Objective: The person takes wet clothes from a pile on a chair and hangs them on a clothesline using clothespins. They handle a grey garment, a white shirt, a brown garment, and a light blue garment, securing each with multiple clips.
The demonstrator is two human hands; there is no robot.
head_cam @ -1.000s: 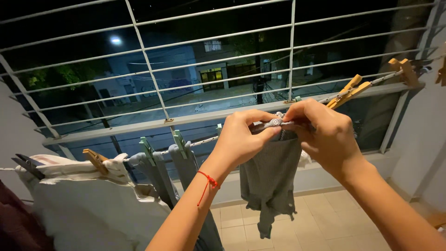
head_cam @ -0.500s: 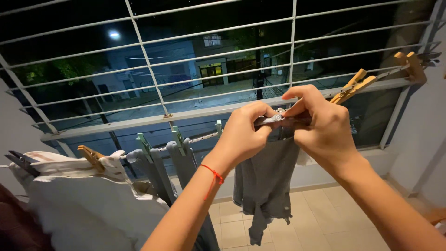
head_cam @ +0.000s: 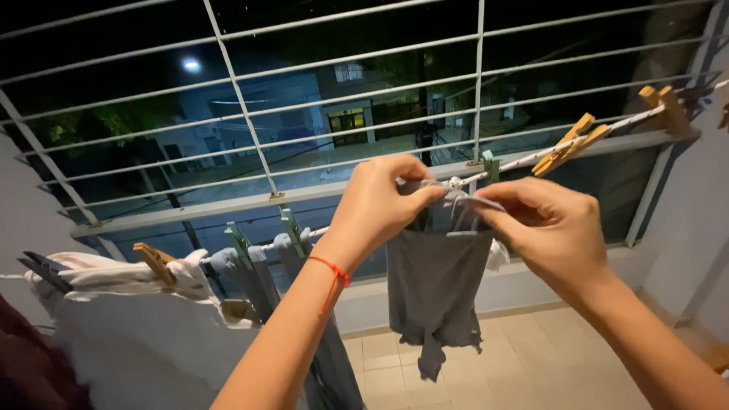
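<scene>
A: Where is the grey garment (head_cam: 434, 292)?

B: It hangs from the line (head_cam: 524, 159), between the two hands, in front of the white railing (head_cam: 243, 102).

A: How are the hands set?

B: The left hand (head_cam: 380, 203) is closed, pinching the garment's top edge at the line. The right hand (head_cam: 550, 228) pinches the same edge, thumb and fingers closed on the cloth.

A: What surrounds them?

B: A green peg (head_cam: 490, 165) beside the right hand, wooden pegs (head_cam: 566, 144) farther right, grey socks (head_cam: 258, 277) and white cloth (head_cam: 129, 319) to the left.
</scene>
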